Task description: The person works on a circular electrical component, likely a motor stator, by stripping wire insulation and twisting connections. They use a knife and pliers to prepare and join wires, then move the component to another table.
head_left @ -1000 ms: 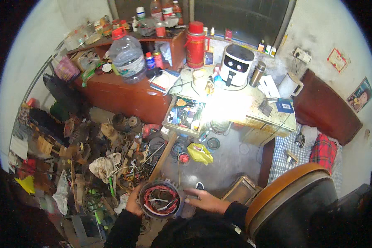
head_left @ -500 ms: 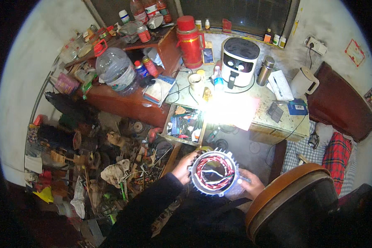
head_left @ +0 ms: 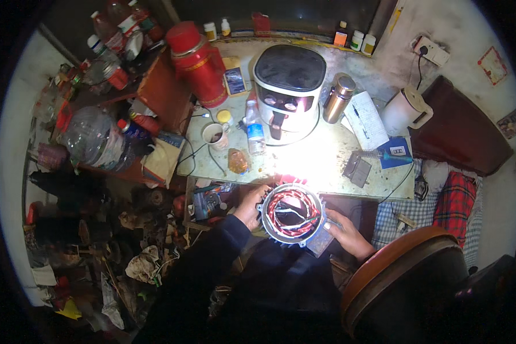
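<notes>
A finned motor stator (head_left: 293, 231) is held in front of me, its round open end facing up. Red-and-white windings ring the bore, and black, white and green leads lie across it. My left hand (head_left: 250, 208) is closed on the left side of the finned housing, fingertips partly hidden behind it. On the other side my right hand (head_left: 346, 234) grips the housing by a flat blue-grey box (head_left: 320, 243), thumb on top. The stator is at the near edge of a pale green desk (head_left: 325, 180), beneath a bright glare.
An open drawer (head_left: 191, 213) with small parts lies left of the stator. On the desk stand an air fryer (head_left: 290, 71), water bottle (head_left: 254, 129), mug (head_left: 214, 136), steel flask (head_left: 339, 98) and soldering iron (head_left: 393, 156). Clutter (head_left: 143, 265) covers the left floor; a brown-rimmed round object (head_left: 404, 258) is near my right arm.
The view has shifted closer to the desk. Both hands have carried the stator up to the desk's near edge, tilting it slightly, with the grip kept on both sides.
</notes>
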Demonstrator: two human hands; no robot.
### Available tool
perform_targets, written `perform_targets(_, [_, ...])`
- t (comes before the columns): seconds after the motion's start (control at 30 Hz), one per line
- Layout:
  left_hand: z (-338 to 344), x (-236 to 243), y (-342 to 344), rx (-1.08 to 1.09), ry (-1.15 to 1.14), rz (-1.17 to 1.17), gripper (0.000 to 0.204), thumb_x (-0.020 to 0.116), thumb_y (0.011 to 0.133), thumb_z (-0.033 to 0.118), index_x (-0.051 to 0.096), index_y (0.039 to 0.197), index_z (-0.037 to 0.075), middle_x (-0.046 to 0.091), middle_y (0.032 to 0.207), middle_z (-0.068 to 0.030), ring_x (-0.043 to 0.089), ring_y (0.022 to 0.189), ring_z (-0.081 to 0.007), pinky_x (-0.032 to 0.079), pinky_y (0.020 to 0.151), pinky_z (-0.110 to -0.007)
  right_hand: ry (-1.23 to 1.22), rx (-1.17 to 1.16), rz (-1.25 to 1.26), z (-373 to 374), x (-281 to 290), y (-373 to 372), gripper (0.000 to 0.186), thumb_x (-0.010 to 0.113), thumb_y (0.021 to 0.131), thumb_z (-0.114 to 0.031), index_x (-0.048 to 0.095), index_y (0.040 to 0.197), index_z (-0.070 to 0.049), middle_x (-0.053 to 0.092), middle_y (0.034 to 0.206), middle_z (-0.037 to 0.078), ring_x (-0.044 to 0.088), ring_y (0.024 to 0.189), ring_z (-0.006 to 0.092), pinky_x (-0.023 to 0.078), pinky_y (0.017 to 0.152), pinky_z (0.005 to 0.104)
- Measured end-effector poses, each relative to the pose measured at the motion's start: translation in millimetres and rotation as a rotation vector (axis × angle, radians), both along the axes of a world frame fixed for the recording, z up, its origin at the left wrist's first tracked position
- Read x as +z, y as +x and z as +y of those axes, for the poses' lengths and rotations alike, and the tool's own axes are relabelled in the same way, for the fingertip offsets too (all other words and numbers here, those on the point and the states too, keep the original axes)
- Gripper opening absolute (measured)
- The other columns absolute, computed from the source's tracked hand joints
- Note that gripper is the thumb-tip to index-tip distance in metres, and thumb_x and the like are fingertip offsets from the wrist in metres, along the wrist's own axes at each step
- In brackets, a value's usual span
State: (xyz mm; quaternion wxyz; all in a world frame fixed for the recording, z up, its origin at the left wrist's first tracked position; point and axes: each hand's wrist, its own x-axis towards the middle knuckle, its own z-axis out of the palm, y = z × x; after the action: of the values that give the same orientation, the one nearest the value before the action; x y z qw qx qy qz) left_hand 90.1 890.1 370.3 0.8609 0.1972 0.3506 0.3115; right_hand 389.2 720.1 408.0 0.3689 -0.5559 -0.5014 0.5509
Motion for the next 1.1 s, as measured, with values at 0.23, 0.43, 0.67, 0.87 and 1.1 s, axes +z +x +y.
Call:
perform_targets(0.23, [76.9,-24.0,51.8,-0.038,0.022,0.071,0.031,0.047,0.123,0.024,0.071,0.122,0.005,0.080,0.114,-0.0087,0.080,0.100,-0.0158,0.069,0.090,-0.035,-0.044,-0.039,-0.069,72.4,-46.2,53.0,0.076,0.068,0.112,-0.045,0.052,0.164,0.007,0.062,0.160,0.023,0.059,0.149,0.0304,0.046,0.124,0.0435])
perform_targets(0.43, [123.0,-41.3,83.3,-0.063,-0.011,0.028,0.035,0.046,0.123,0.018,0.066,0.145,0.000,0.078,0.130,-0.0117,0.079,0.115,-0.0193,0.066,0.104,-0.034,-0.025,-0.021,-0.078,113.9,-68.6,84.5,0.075,0.069,0.111,-0.046,0.054,0.162,0.007,0.061,0.161,0.024,0.057,0.152,0.0332,0.042,0.128,0.0445])
perform_targets(0.67, [143.2,-43.5,105.6,-0.056,-0.030,0.080,0.030,0.051,0.122,0.017,0.067,0.141,0.000,0.078,0.128,-0.0112,0.079,0.112,-0.0183,0.066,0.099,-0.033,-0.115,-0.078,-0.001,120.3,-85.7,89.1,0.072,0.071,0.109,-0.041,0.056,0.159,0.009,0.064,0.157,0.025,0.060,0.148,0.0320,0.044,0.126,0.0429])
perform_targets(0.87, [145.5,-38.9,104.1,-0.024,0.081,0.161,0.027,0.057,0.117,0.010,0.069,0.138,-0.003,0.079,0.122,-0.0114,0.081,0.109,-0.0165,0.067,0.095,-0.030,-0.154,-0.027,0.085,125.9,-80.4,89.7,0.078,0.069,0.112,-0.045,0.049,0.165,0.010,0.055,0.167,0.028,0.049,0.159,0.0360,0.036,0.132,0.0449])
perform_targets(1.1, [143.4,-49.5,98.7,-0.008,0.177,0.113,0.032,0.056,0.117,0.009,0.069,0.141,-0.007,0.077,0.135,-0.0157,0.077,0.121,-0.0213,0.063,0.106,-0.033,-0.079,-0.093,-0.012,118.4,-87.2,78.4,0.081,0.071,0.108,-0.045,0.048,0.167,0.006,0.059,0.164,0.028,0.056,0.155,0.0367,0.043,0.128,0.0447])
